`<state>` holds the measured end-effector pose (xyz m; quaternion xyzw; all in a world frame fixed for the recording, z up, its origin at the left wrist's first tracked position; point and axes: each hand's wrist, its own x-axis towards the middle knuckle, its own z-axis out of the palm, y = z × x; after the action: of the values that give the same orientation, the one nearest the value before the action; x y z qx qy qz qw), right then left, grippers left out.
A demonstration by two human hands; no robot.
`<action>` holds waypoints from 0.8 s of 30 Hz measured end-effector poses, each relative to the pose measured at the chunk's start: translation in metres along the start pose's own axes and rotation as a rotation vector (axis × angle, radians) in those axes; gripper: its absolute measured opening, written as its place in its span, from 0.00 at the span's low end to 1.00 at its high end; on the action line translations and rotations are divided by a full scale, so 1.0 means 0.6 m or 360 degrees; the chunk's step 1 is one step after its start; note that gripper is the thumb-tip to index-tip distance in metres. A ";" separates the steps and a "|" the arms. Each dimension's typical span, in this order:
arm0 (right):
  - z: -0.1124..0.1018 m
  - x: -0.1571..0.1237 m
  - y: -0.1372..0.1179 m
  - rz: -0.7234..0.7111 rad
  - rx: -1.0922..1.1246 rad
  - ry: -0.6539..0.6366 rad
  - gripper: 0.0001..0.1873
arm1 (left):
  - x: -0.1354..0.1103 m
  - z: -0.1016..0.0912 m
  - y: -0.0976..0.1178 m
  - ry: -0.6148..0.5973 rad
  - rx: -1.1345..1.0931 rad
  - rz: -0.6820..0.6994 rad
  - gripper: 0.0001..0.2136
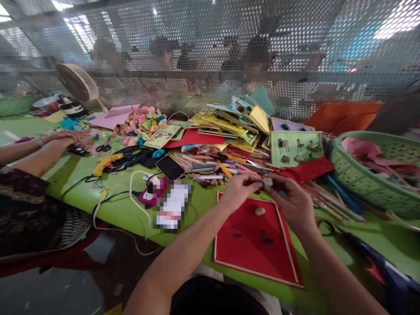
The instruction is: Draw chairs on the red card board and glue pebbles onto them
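A small pale pebble [267, 181] is pinched between the thumb and fingers of my right hand [293, 201]. Just beside it, my left hand [239, 190] is closed in a pinch; what lies between its fingertips is too small to make out. Both hands are above the top edge of a red board [252, 258] framed with thin pale sticks. On the board lies a light brown pebble [260, 211], with dark marks lower down. Several more pebbles [214, 182] lie on the table just beyond my left wrist.
A dark blue glue gun [383, 262] lies at right, below a green basket [377, 175]. Behind are pens [203, 168], stacked cards [226, 122] and a green pebble-animal picture [297, 148]. Phones, cables and a yellow glue gun [106, 164] lie left, near another person's hands [65, 136].
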<state>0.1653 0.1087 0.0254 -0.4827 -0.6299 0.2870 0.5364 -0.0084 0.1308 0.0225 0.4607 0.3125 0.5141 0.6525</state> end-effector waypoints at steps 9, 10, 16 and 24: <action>-0.002 -0.003 0.002 -0.0174 -0.0322 0.0014 0.13 | 0.002 0.000 -0.004 -0.0041 -0.0018 -0.0060 0.24; -0.002 -0.003 0.005 -0.0143 -0.0307 0.0012 0.14 | 0.002 0.000 -0.005 -0.0033 -0.0022 -0.0064 0.24; 0.002 -0.003 0.006 0.0070 0.0015 -0.0028 0.19 | 0.001 0.001 0.000 -0.0014 -0.0035 -0.0065 0.25; 0.007 -0.008 0.013 0.0069 -0.0038 -0.0052 0.18 | 0.001 -0.002 -0.004 -0.0019 -0.0035 -0.0066 0.24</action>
<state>0.1636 0.1078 0.0159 -0.4979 -0.6314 0.2988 0.5139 -0.0084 0.1316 0.0199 0.4500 0.3125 0.5010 0.6699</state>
